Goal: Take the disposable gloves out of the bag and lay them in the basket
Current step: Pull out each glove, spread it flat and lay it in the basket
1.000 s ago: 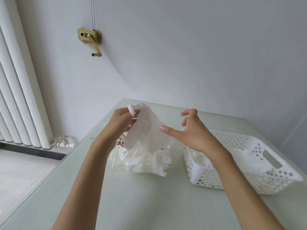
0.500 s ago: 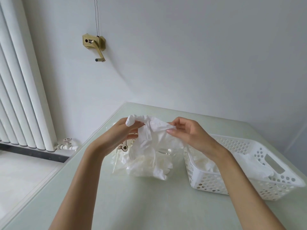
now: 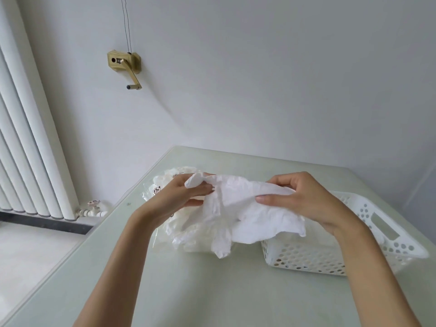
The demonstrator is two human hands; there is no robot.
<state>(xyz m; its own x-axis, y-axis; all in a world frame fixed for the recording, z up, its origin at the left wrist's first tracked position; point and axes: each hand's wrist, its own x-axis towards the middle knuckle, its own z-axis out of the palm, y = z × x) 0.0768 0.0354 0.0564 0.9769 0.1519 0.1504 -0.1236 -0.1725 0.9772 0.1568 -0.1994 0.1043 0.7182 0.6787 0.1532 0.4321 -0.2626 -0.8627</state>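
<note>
The left hand point(image 3: 181, 197) pinches one end of a white disposable glove point(image 3: 247, 213), and the right hand point(image 3: 304, 199) pinches the other, so the glove hangs stretched between them above the table point(image 3: 212, 291). Beneath it lies the clear plastic bag point(image 3: 162, 204) of crumpled gloves. Just beside the bag, under the right wrist, stands the white perforated basket point(image 3: 382, 234). A radiator point(image 3: 30, 149) lines the left wall.

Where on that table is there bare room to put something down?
The near table between the forearms is bare, as is the far strip behind the hands. It is crowded mid-table: bag, held glove and basket sit close together.
</note>
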